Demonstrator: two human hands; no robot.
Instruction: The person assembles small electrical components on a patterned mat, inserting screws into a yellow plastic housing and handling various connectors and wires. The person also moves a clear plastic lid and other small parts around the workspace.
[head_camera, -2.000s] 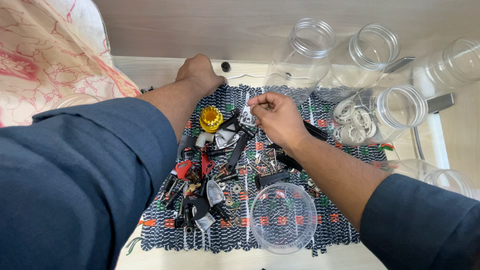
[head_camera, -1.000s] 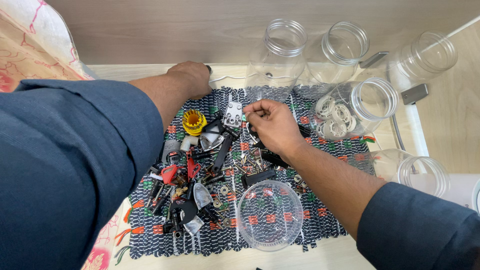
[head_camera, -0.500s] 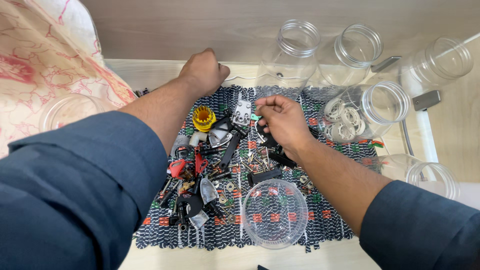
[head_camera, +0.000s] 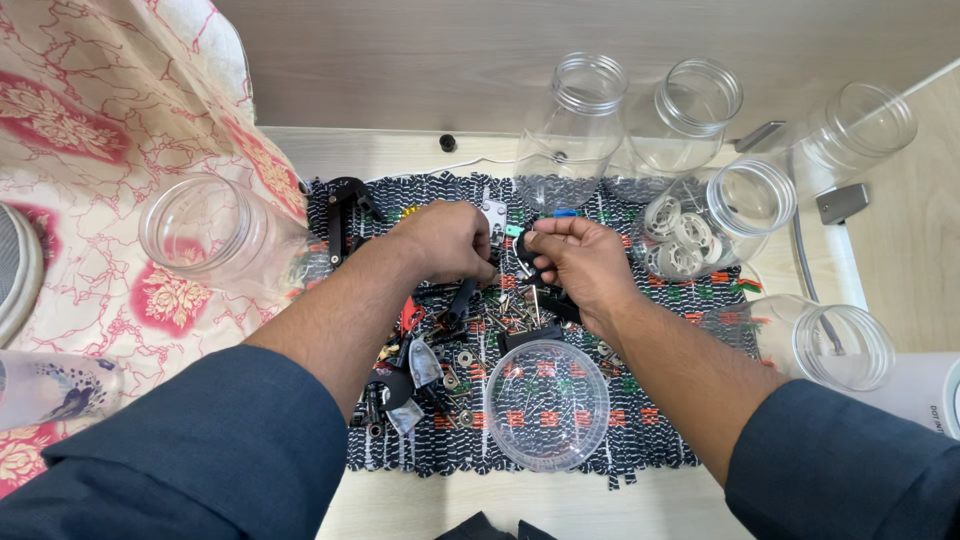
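My left hand (head_camera: 447, 240): fingers curled down into the pile of small hardware (head_camera: 470, 330), grip hidden, cannot tell | my right hand (head_camera: 580, 262): fingers pinching a small black part (head_camera: 524, 250) above the pile | pile on woven mat (head_camera: 640, 440) on counter | clear round lid (head_camera: 546, 405) just below | jar of white rings (head_camera: 705, 222) right.

Small parts (head_camera: 455, 350) on mat (head_camera: 640, 440), lid (head_camera: 546, 404) in front (jars (head_camera: 690, 110) behind)
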